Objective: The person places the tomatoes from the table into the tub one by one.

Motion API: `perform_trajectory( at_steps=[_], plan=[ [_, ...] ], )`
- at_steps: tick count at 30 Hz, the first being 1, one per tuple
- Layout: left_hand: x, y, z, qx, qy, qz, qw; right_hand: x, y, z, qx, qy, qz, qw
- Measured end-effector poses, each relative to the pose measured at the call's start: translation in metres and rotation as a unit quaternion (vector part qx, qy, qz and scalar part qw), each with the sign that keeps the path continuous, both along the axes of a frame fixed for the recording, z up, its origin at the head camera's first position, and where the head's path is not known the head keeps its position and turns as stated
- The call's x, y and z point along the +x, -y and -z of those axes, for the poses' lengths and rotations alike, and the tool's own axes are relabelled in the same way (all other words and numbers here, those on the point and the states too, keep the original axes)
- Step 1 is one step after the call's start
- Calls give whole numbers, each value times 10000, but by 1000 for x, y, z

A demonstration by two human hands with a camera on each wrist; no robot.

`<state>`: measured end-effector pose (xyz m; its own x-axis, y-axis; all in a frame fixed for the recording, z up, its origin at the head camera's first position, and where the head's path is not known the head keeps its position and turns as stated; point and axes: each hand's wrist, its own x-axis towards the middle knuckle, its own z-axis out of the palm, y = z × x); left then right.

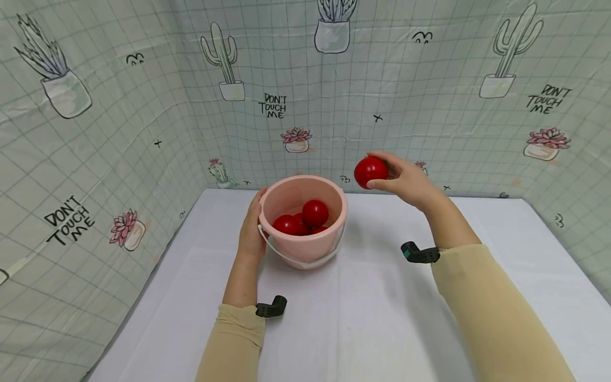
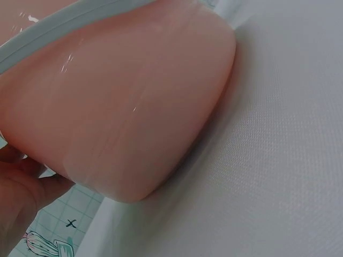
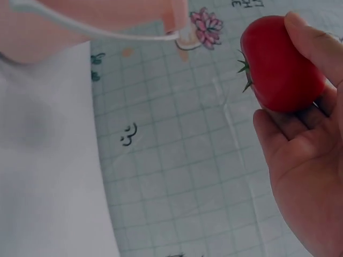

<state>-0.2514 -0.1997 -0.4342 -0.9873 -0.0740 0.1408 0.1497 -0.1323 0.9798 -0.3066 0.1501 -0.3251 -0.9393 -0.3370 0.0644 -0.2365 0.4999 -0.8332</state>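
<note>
The step in hand looks like loading tomatoes into the pink bucket (image 1: 303,223): one is on its way, and several already lie inside.

The right hand (image 1: 406,180) holds a red tomato (image 1: 370,171) in the air, up and to the right of the bucket's rim and well clear of it. The fingers (image 3: 313,45) and thumb curl round the fruit and pinch it from both sides, as the right wrist view shows plainly.

The left hand (image 1: 252,231) rests against the bucket's left wall, palm to the plastic, thumb up near the rim; how its other fingers lie behind the bucket I cannot tell. It seems to steady the bucket on the white counter (image 1: 363,297).

By my judgement, the next move calls for carrying the tomato left and down over the bucket's mouth, then loosening the pinch low enough that the fruit does not bounce off those inside.

The held tomato is smooth, glossy, evenly red and slightly oval, with a small dark green stem scar. The tomatoes in the bucket (image 1: 305,217) look alike, piled toward its left and middle. The bucket's pale handle hangs down over its front.
</note>
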Motion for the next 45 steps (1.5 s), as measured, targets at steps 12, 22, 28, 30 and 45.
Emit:
perform_trajectory(
  at_steps=[12, 22, 28, 30, 45],
  plan=[
    [0, 0, -1, -16, 44, 5, 10000, -14, 46, -19, 495, 1, -446, 9978],
    [1, 2, 0, 60, -5, 11, 10000, -22, 87, -19, 695, 209, -1198, 9901],
    [4, 2, -7, 62, 50, 124, 9999, -26, 108, -22, 1305, 208, -1481, 9801],
    [3, 2, -7, 57, 82, 151, 9998, -26, 115, -23, 1554, 227, -1573, 9750],
    [-1, 3, -1, -95, 89, -40, 9999, -28, 149, -12, 2234, 1015, -2542, 9355]
  ],
)
